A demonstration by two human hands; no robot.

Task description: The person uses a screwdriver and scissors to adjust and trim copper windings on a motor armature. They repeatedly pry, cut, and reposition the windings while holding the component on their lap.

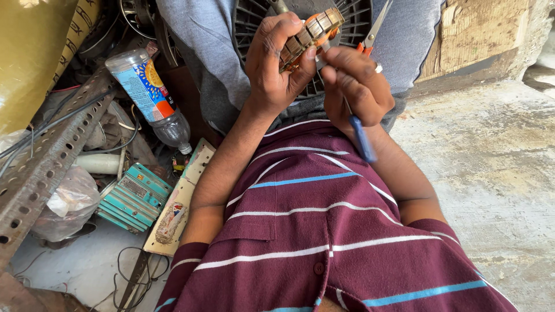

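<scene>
Along the left margin, a perforated steel angle bar [46, 167], loose wires, a lying plastic bottle [151, 98] and a teal finned component [134, 197] are crowding the floor, leaving little open room on that side. At upper centre, the left hand [276, 63] is wrapping its grip around a small motor stator [309, 34], a laminated metal core with copper-coloured windings, held above the lap in front of a dark fan grille [347, 29]. Judged from its build, the core is likely dense and stiff, while the fine winding wire is likely fragile; holding by the outer laminations, as the hand is doing, seems the safer purchase. Just beside it, the right hand [354, 86] is closing its grip on a blue-handled tool [359, 136], its tip hidden between the fingers near the stator. Orange-handled scissors [373, 32] are lying just behind. To the right, bare concrete floor [491, 173] is offering open room, bounded above by a rough wall edge [480, 69].
</scene>
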